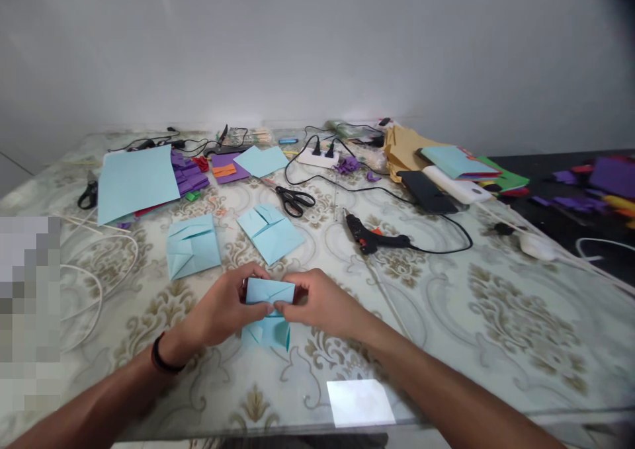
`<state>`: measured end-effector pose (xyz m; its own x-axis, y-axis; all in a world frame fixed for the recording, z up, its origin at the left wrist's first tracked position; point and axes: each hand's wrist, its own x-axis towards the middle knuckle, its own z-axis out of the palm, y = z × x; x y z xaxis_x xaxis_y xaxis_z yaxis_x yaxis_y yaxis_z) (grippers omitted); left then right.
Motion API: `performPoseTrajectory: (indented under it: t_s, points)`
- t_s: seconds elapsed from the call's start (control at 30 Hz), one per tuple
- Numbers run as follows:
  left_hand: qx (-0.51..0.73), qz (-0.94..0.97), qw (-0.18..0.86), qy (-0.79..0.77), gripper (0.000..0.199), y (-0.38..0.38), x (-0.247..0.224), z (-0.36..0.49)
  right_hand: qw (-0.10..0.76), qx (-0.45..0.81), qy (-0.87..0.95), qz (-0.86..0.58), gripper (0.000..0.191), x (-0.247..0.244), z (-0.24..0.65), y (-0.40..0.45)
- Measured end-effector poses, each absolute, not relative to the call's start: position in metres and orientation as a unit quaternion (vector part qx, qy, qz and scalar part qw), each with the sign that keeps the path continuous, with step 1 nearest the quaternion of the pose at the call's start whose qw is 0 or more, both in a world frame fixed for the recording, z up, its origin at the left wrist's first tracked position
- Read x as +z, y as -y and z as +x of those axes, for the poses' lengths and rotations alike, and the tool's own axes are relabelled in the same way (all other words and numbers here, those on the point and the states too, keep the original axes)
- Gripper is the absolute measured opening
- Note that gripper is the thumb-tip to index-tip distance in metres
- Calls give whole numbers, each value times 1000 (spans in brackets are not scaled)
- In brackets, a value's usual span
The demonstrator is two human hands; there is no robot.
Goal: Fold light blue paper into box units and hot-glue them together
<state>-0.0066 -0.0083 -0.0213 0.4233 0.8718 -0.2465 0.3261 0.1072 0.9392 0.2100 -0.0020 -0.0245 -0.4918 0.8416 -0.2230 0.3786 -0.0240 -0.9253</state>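
Observation:
Between my two hands is a folded light blue paper (268, 291), creased across its middle with a lower flap hanging toward me. My left hand (233, 303), with a dark band on its wrist, grips the paper's left side, thumb on the front. On the right edge, my right hand (317, 300) pinches it the same way, its thumb close to the left one. Fingertips behind the paper are hidden. Just beyond my hands lie two more folded blue papers, one at the left (193, 245) and one in the middle (270, 233).
Black-handled scissors (294, 201) and a glue gun (374, 234) with its cord lie past my hands. A power strip (317, 158) stands behind them. Blue sheets (139, 181) cover purple paper at left. A black phone-like slab (427, 192) and brown paper (407, 146) lie at right.

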Motion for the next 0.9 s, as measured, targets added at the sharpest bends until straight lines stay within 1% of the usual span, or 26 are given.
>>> performPoseTrajectory:
  t_s: [0.13,0.27,0.33,0.43,0.6,0.7,0.8,0.9]
  points:
    - [225,635,575,-464,26,9,-18,-8,207,551,678,-440,20,-22,210,2]
    - [201,620,614,-445,33,3,-16,-13,234,572,663,-422,19,-23,216,-2]
    - [192,613,626,-443,36,0,-16,-15,245,580,656,-417,21,-23,219,-5]
    - [178,617,628,-440,36,-2,-16,-18,241,585,653,-416,25,-19,222,-7]
    - [159,629,619,-443,33,-2,-16,-19,245,580,656,-416,28,-17,224,-8]
    - [131,643,608,-446,25,-2,-15,-18,247,568,662,-421,25,-19,223,-7]
    - [118,666,585,-448,34,-2,-13,-18,262,565,660,-420,21,-21,220,-5]
    - [165,671,558,-461,39,-1,-14,-17,289,570,650,-411,25,-21,217,-5]
